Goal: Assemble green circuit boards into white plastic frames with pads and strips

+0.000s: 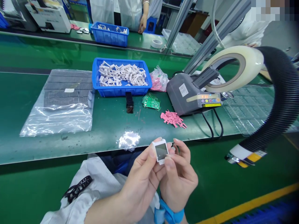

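The left hand [142,175] is holding a small white-framed screen [161,151] just in front of the near edge of the green bench [109,119], its thumb pressing the left side and its fingers clamping from behind. The right hand [178,182], wearing a blue wristband [174,215], is touching the lower right edge of the same piece with thumb and a fingertip set close together, while its other fingers are curling apart beside it.

On the bench, a shiny heap of clear film [129,140] is lying near the hands. Farther back, pink strips [173,119], green circuit boards [151,102] and a black block [129,103] are resting before a blue bin [122,91] that is holding many white plastic parts [122,74]. A clear bag [67,93] of grey strips is lying left of the bin. To the right, a grey machine [183,93] is standing near a large tape roll [252,68]. Across the way, a person's hand [143,24] is resting beside another blue bin [109,38]
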{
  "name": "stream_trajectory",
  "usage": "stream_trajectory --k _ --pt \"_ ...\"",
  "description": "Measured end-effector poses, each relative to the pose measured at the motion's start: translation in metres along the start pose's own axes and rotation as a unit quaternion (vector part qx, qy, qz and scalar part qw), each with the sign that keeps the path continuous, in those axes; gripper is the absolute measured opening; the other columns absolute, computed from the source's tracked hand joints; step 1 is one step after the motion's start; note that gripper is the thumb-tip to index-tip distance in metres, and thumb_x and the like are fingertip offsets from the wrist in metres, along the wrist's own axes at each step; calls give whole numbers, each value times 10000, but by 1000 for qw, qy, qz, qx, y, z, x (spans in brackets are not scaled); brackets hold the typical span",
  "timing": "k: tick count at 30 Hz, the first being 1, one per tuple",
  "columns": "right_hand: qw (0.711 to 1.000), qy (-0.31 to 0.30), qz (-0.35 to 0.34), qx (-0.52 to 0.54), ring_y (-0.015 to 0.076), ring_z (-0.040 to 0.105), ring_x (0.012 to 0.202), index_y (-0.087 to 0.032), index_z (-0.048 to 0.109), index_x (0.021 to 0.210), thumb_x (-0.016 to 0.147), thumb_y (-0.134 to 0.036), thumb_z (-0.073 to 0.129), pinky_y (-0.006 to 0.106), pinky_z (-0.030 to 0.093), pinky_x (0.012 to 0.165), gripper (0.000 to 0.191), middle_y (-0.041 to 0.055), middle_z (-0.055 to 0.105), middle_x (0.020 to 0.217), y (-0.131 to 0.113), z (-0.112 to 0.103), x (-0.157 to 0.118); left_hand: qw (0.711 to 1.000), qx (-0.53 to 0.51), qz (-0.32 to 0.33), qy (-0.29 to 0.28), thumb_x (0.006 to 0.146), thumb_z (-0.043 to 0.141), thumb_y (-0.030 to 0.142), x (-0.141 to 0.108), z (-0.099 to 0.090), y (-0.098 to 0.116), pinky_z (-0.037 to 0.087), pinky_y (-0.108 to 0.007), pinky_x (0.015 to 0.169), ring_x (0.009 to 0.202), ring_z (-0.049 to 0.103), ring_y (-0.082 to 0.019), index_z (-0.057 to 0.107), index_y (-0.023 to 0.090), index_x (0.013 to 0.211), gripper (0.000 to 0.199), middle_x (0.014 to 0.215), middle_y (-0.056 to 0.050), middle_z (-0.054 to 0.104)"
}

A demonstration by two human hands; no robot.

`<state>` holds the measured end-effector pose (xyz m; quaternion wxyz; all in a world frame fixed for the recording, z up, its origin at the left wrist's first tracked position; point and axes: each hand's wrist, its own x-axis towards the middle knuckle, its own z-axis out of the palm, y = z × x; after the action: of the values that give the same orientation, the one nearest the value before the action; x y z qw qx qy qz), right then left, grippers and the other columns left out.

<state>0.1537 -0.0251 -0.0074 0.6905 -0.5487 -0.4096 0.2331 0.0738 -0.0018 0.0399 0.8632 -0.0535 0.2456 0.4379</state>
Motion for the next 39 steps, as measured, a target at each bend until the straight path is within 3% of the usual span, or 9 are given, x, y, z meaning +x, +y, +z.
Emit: stream_trajectory --k 4,7,9,16,19,23,30,34,39 --pt "996 26 -41 -68 228 498 1182 -268 684 905 777 -125 653 458 375 1036 194 17 536 1257 -2 5 0 1000 -12 -7 24 830 651 230 -1 -1 0 545 -125 748 825 706 -87 699 254 1062 237 899 -6 769" --pt "995 54 -55 -69 258 428 1260 -296 514 1266 756 -161 684 516 295 1083 554 51 472 1340 -6 9 3 999 -4 -5 33 834 647 245 -4 -2 1 546 -147 794 861 706 -96 707 240 1044 218 956 -17 768" --pt "996 36 -55 -63 258 414 1278 -302 409 1356 748 -167 693 505 304 1085 685 62 473 1341 -9 8 5 999 9 -3 34 828 654 253 -5 -3 2 544 -155 803 876 706 -103 709 237 1036 215 986 -21 764" --pt "993 -63 -8 -95 201 599 1037 -273 582 1180 766 -148 671 370 511 890 442 40 648 1098 -11 -4 15 995 94 4 -11 870 560 403 -6 -10 -1 516 -242 883 1004 674 -190 734 200 995 296 995 -59 756" --pt "991 -97 1 -88 175 629 925 -276 625 1106 774 -142 665 335 538 817 361 21 685 989 -14 -8 22 982 183 30 -41 793 678 335 -7 -15 2 472 -312 961 1075 640 -229 720 237 1044 272 1066 -58 739" --pt "980 -167 -4 -110 164 626 869 -279 668 999 787 -147 659 309 537 768 250 3 697 902 -20 -12 32 959 275 46 -37 754 723 255 -5 -23 11 476 -321 935 989 674 -219 725 250 1037 282 991 -55 760" --pt "945 -260 -87 -179 189 620 851 -260 670 1007 767 -235 719 343 506 743 246 17 705 871 -26 -14 43 944 319 74 -24 819 653 223 -8 -38 13 460 -271 877 909 681 -168 626 225 1105 287 921 -47 765" --pt "919 -305 -128 -217 171 656 739 -248 689 864 781 -227 705 349 504 718 87 -6 715 766 -27 -8 47 935 340 96 -18 848 616 218 -9 -49 13 457 -271 833 851 674 -154 487 251 1204 380 901 -46 759" --pt "895 -302 -240 -225 154 698 698 -257 648 819 778 -180 703 374 469 855 103 -54 735 747 -22 0 51 965 252 68 2 772 706 227 -2 -55 28 440 -310 949 1045 640 -195 615 252 1132 371 1088 -68 716"
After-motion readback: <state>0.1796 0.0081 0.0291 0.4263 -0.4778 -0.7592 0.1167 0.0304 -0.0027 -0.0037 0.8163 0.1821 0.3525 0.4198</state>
